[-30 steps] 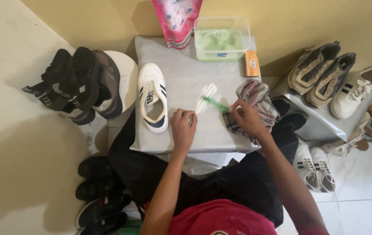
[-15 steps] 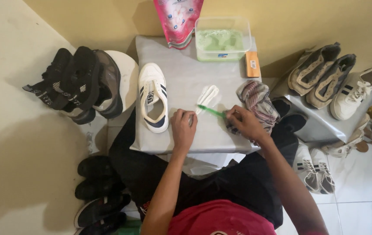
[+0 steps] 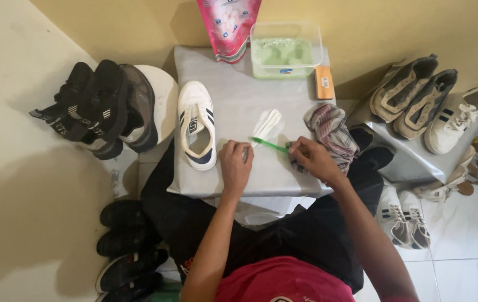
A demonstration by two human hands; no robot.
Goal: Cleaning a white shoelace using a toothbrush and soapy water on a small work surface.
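We look down on a low grey cloth-covered table (image 3: 239,106), where a white low-top sneaker with dark blue stripes (image 3: 196,131) lies at the left. Both forearms reach forward from below and meet near the table's front edge. Our right hand (image 3: 312,160) curls into a loose fist, fingers pinching the handle end of a slim green plastic toothbrush (image 3: 268,145), just beside a crumpled striped rag (image 3: 331,130). Our left hand (image 3: 235,165) rests knuckles-up, fingertips pressed together at the brush's head end, touching a white shoelace bundle (image 3: 267,123); exactly what they pinch we cannot tell.
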